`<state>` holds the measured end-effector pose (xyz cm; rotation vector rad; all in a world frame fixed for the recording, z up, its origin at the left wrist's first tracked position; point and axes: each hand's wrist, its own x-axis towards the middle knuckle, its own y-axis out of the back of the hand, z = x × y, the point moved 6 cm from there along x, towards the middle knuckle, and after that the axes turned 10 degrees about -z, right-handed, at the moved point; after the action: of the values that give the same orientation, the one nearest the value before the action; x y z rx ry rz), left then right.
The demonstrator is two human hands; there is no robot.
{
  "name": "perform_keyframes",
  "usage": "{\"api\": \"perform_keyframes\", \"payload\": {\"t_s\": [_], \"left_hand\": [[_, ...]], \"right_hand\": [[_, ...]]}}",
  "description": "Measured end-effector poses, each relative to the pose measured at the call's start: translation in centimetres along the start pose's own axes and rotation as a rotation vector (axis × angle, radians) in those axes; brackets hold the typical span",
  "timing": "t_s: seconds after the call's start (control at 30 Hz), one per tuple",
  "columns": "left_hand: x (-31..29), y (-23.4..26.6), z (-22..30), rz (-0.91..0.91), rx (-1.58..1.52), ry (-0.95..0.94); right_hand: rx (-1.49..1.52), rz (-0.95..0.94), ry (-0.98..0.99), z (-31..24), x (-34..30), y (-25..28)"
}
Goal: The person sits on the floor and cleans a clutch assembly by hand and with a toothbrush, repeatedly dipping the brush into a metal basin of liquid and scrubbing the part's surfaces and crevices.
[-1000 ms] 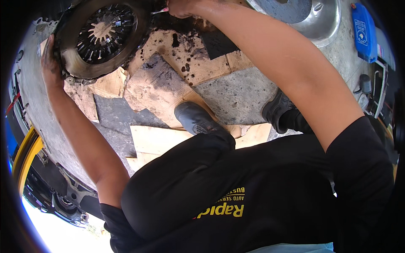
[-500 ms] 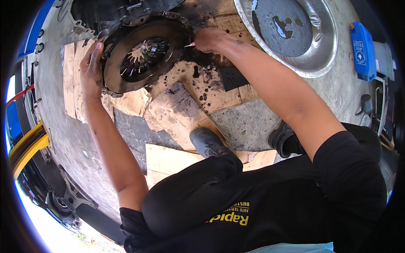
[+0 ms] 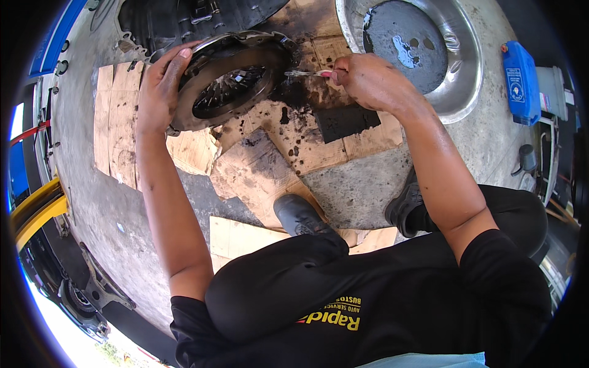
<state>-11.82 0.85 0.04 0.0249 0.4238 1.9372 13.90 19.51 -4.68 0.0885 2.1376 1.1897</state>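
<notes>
My left hand [image 3: 161, 92] is closed on the left rim of a round, dark, greasy clutch pressure plate [image 3: 211, 105], its thumb over the edge. The plate is tilted up, its ring face and the fingers at its centre partly showing. Off its right side, my right hand [image 3: 371, 83] grips a slim tool [image 3: 307, 73] with a pinkish-red handle and a pale, metal-looking shaft. The tool points left toward the plate's rim, with a small gap between them. Its exact kind cannot be made out.
Oil-stained cardboard [image 3: 264, 165] covers the concrete floor under the plate, with a black square piece [image 3: 346, 124] on it. A metal basin [image 3: 469, 67] holding dark liquid stands at far right, near a blue jug [image 3: 521, 83]. A large black casing [image 3: 165, 24] lies at the back.
My right hand has drawn the tool away from the plate's rim to the right. My left hand has shifted right and tilted the plate more steeply.
</notes>
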Motion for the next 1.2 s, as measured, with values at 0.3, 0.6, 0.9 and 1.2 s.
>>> {"api": "perform_keyframes", "payload": {"t_s": [0.3,0.6,0.9,1.2], "left_hand": [[2.7,-2.5,1.2,-0.01,0.231,0.007],[2.9,-3.6,1.9,0.017,0.347,-0.039],[2.3,-4.5,2.5,0.041,0.453,0.064],[1.1,-5.5,3.2,0.05,0.423,0.014]], "right_hand": [[0.287,0.112,0.035,-1.9,-3.5,5.1],[-0.163,0.572,0.289,-4.8,-4.6,9.2],[-0.212,0.714,0.379,-8.6,-4.0,9.0],[-0.251,0.862,0.58,-9.9,-6.9,10.3]]}}
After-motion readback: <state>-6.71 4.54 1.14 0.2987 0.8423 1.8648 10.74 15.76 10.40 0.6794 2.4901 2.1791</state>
